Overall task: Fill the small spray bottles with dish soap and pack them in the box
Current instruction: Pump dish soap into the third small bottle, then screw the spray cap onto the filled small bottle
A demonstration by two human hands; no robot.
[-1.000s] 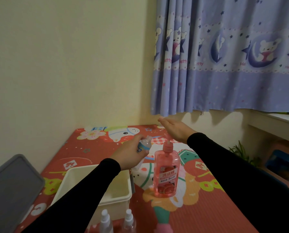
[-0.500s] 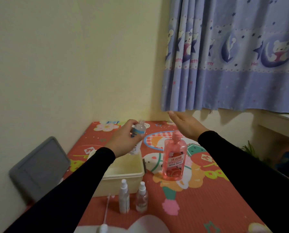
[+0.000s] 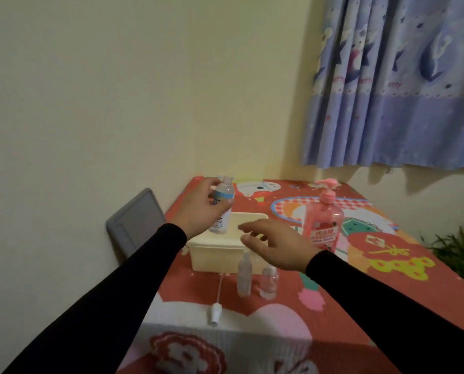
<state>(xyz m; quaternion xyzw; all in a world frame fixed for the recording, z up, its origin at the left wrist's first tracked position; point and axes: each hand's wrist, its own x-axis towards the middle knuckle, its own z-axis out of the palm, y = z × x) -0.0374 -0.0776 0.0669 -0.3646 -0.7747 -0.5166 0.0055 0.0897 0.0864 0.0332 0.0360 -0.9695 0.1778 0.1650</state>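
Held bottle (image 3: 222,205): middle of the body covered by the fingers of the left hand (image 3: 198,211); label print too small to read.

Cream box (image 3: 214,259): near-right rim and interior partly hidden behind the right hand (image 3: 275,248); contents cannot be told.

Two small bottles (image 3: 244,279) in front of the box: blurred; the shorter one's top tucked under the right hand; fill level unclear.

Pink dish soap bottle (image 3: 324,221): lower left masked by the right wrist; label text illegible.

Grey lid (image 3: 136,221) against the wall: lower corner hidden by the left sleeve.

Loose spray head (image 3: 215,311) with tube: soft, detail lost.

Curtain (image 3: 395,82): cut off by top and right edges.

Plant (image 3: 453,249): cut off at right edge.
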